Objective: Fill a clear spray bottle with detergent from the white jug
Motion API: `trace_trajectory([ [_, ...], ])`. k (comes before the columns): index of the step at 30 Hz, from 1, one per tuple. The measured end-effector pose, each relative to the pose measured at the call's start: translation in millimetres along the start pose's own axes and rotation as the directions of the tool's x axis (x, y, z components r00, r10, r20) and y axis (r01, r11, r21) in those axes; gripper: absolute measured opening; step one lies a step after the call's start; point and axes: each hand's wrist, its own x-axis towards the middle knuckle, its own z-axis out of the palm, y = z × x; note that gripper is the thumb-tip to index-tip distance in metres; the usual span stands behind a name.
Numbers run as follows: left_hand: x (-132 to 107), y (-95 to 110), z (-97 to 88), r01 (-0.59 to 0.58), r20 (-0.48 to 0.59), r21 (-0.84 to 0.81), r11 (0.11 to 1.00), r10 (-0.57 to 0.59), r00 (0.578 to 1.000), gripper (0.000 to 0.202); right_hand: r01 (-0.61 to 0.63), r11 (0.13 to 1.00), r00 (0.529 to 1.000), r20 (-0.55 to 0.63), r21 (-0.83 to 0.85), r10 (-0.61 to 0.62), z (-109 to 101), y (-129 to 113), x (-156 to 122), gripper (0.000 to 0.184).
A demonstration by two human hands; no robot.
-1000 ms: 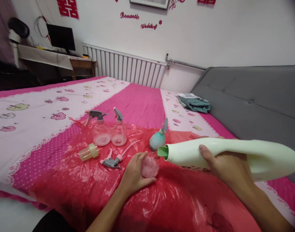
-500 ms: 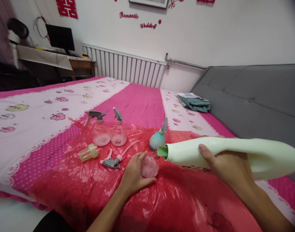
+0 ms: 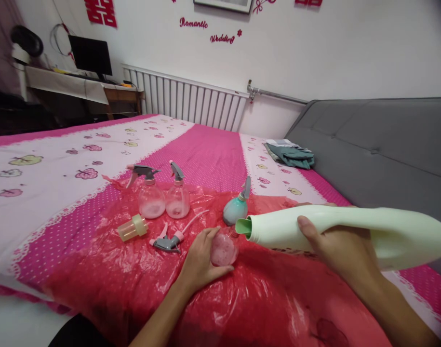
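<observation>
Head view. ENG1: your left hand (image 3: 200, 262) is wrapped round the small clear bottle (image 3: 223, 248), closed on its left side. The bottle stands on the red plastic sheet (image 3: 133, 279) with pinkish foam inside.

ENG2: Confirmed. Your right hand (image 3: 336, 250) is clamped on the pale-green jug (image 3: 350, 229), thumb across the near face and fingers underneath (hidden, can't see them). The jug is off the sheet and lying almost level.

ENG1: The jug spout (image 3: 243, 226) sits just above and right of the bottle neck in your left grip. Can't tell if they're touching or apart.

ENG2: Just beyond your left grip is a teal spray bottle (image 3: 235, 208), upright and close to the spout.

ENG1: Left of that grip there's a loose spray head (image 3: 167, 241) lying flat near your fingertips, its tube pointing away from you. Further left, a yellowish cap (image 3: 132, 227) lies on its side.

ENG2: Beyond the cap, the left clear sprayer (image 3: 150, 197) and the right clear sprayer (image 3: 177, 195) stand upright side by side (pale pink in the bottom of each). All of these are on the red sheet.

ENG1: Well beyond your right grip, folded clothes (image 3: 290, 155) lie on the bed cover (image 3: 206, 149), beside the grey headboard (image 3: 386, 140).
</observation>
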Motion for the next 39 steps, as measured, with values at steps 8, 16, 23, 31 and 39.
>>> trace_trajectory([
  [8,1.3,1.4,-1.2,-0.012,-0.005,0.008,1.000,0.012,1.000,0.100,-0.013,1.000,1.000,0.027,0.006,0.013,-0.6,0.3,0.1,0.074],
  [16,0.6,0.4,-0.2,-0.009,-0.002,0.000,1.000,0.009,1.000,0.100,-0.006,1.000,1.000,0.014,0.014,0.006,-1.3,0.4,0.2,0.076],
  [23,-0.2,-0.7,0.2,-0.005,-0.003,-0.006,1.000,0.005,1.000,0.099,0.031,1.000,0.999,-0.013,0.000,-0.031,-0.3,1.6,-0.2,0.075],
  [31,-0.4,-1.7,0.3,-0.008,-0.025,-0.019,1.000,0.007,1.000,0.097,-0.013,1.000,1.000,0.024,0.014,0.013,-2.3,0.1,0.5,0.077],
  [39,-0.5,-1.2,0.5,-0.012,-0.012,0.007,1.000,0.012,1.000,0.099,-0.002,1.000,1.000,0.010,0.002,0.002,-1.7,-0.3,0.7,0.078],
])
